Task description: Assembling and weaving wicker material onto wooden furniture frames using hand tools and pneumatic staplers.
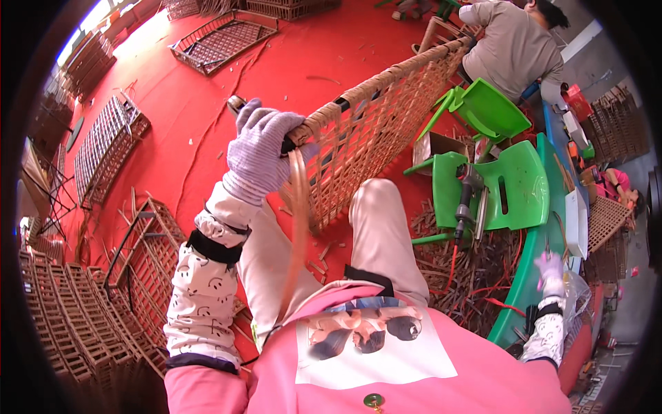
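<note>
My left hand (262,148), in a striped lilac glove, is closed around the near corner of a woven rattan panel (383,114) with a wrapped rim. The panel slants away over my knees toward the far right. From that corner a loose, flat rattan strip (298,228) curves down to my lap. The metal end of something (236,103) pokes out past my left fingers; its kind is unclear. My right hand (549,270), gloved too, is far out to the right at the green table, beside a white box (576,222). Its fingers are too small and blurred to read.
Green plastic chairs (520,186) stand to the right, a power tool (468,196) with a red hose on one. Cut strips (455,276) litter the red floor below. Woven frames (110,148) lie leftward. A co-worker (514,52) sits at the far right.
</note>
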`<state>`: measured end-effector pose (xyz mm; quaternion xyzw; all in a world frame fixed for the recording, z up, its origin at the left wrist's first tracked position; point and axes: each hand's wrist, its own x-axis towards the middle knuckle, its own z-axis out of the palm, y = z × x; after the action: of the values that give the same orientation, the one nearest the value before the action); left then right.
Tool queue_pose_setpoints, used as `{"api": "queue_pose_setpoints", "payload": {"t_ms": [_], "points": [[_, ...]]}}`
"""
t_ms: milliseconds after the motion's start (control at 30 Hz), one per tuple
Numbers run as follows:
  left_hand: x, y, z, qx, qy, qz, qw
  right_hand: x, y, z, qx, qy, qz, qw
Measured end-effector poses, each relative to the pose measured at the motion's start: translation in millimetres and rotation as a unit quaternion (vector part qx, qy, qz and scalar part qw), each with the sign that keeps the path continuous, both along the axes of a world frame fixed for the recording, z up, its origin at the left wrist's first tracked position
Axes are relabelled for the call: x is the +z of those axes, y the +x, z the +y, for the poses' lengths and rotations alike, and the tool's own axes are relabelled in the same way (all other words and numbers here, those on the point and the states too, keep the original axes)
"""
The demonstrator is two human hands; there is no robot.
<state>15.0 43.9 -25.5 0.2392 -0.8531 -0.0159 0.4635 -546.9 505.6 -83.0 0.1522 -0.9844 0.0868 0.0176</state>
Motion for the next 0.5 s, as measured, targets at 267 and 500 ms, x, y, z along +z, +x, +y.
{"api": "queue_pose_setpoints", "payload": {"t_ms": [267, 500], "points": [[8, 21, 33, -0.038, 0.039, -0.100, 0.994, 39, 116, -111, 0.275, 0.017, 0.117, 0.954], [-7, 9, 30, 0.006, -0.042, -0.050, 0.998, 91, 392, -360, 0.844, -0.335, 0.067, 0.412]]}}
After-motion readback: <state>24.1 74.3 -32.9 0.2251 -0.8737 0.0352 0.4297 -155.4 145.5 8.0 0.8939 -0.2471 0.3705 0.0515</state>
